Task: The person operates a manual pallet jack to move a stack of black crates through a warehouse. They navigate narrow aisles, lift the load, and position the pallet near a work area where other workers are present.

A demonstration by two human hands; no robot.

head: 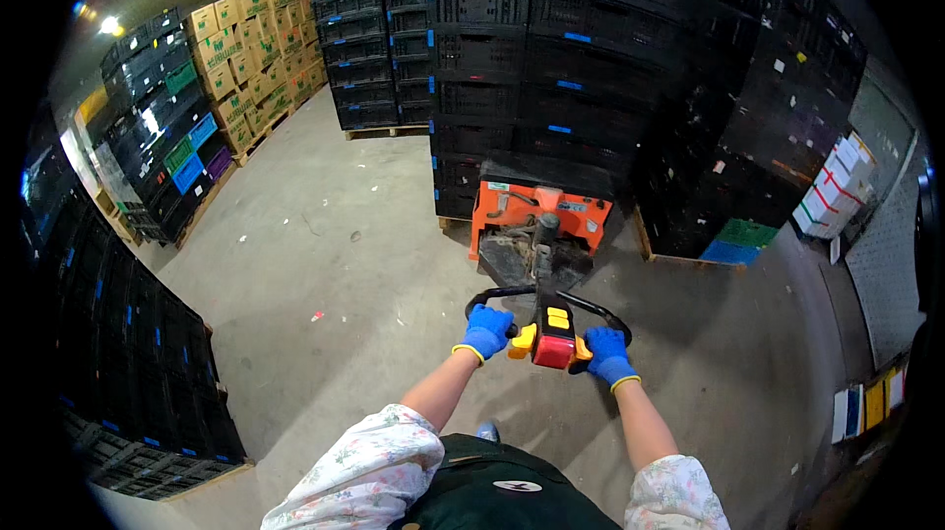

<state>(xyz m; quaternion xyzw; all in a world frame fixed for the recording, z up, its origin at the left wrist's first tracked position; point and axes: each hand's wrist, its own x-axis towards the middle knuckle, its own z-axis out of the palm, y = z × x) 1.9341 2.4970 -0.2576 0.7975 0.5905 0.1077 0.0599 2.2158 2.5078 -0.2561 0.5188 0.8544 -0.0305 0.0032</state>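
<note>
Both of my hands wear blue knit gloves with yellow cuffs. My left hand [487, 331] is wrapped around the left grip of the control handle [555, 327] of an electric pallet truck. My right hand [609, 356] grips its right side. The handle has yellow buttons, yellow thumb levers, a red end and a black loop guard. Beyond it stands the orange pallet truck body [543, 209], its drive unit partly covered by a dirty black skirt. Directly behind the body rises a tall stack of black plastic crates [480, 57]. The truck's forks are hidden.
More crate stacks [753, 109] stand on a pallet at right, with white boxes [834, 187] beyond. Left are wrapped crates [159, 131], stacked cartons [255, 50] and nearer black crates [133, 338]. Concrete floor [317, 235] with scattered scraps runs between. A ramp-like metal plate [886, 286] lies at far right.
</note>
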